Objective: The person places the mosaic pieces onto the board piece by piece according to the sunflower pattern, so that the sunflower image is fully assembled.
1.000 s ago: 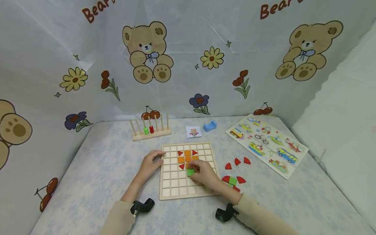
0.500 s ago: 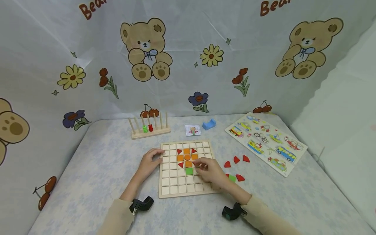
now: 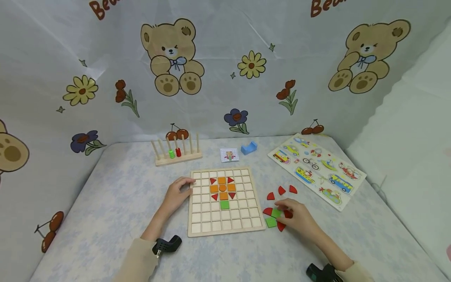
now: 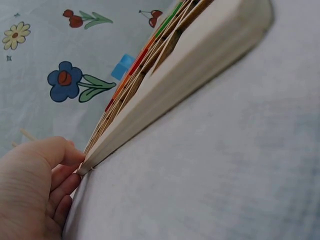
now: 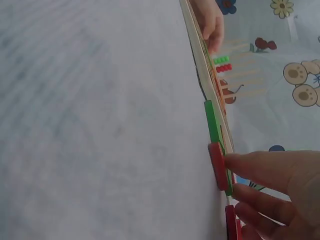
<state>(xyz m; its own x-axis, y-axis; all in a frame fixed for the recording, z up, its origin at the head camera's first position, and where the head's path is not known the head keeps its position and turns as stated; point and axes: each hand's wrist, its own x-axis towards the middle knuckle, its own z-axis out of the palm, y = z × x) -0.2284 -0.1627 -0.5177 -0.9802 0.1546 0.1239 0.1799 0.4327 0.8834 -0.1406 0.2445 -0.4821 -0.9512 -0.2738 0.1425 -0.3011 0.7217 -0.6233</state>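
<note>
Right hand (image 3: 297,217): bent fingers at a green square (image 3: 275,212) on the table, right of the grid board (image 3: 234,226); pinching or just touching, cannot tell. Red pieces (image 3: 267,211) crowd either side; second green square (image 3: 271,222) close by. Left hand (image 3: 174,197) holds the board's left rim. Behind: peg stand (image 3: 179,158), picture card (image 3: 229,155), blue block (image 3: 248,148).

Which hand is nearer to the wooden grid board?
Left. The left hand holds the wooden grid board at its left edge; the right hand is off its right side, by loose pieces.
</note>
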